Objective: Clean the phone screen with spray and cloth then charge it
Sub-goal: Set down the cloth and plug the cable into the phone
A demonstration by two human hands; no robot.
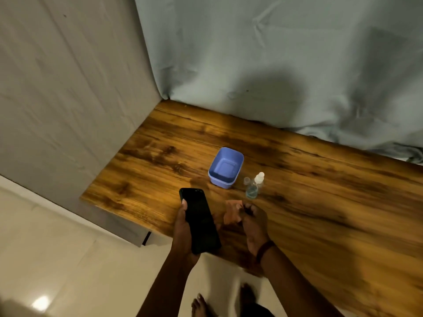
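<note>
**Two hands busy: phone in one, cloth in the other**

The person is standing at the near edge of the wooden counter (297, 179), holding the phone (199, 220) in the left hand (183, 234), low and centre in the frame. That grip is wrapping the phone from below and the side, thumb lying along its left edge, dark screen facing up and tilted slightly. The right hand (254, 225) is pinching a small pinkish cloth (233, 212) just right of the phone, fingers curled shut around it, wrist bent inward with a dark band showing.

The spray bottle (254, 186) is standing upright a little above the cloth in the frame, its clear cap (246, 180) beside it and a lilac tub (225, 168) to its upper left.

I would judge the wiping is about to happen. To do it well, the left hand should be keeping the phone steady and flat while the cloth is drawn across the glass in light, overlapping passes, edge to edge. Whether the screen is already damp, I cannot tell. No charger is showing anywhere in view.
</note>
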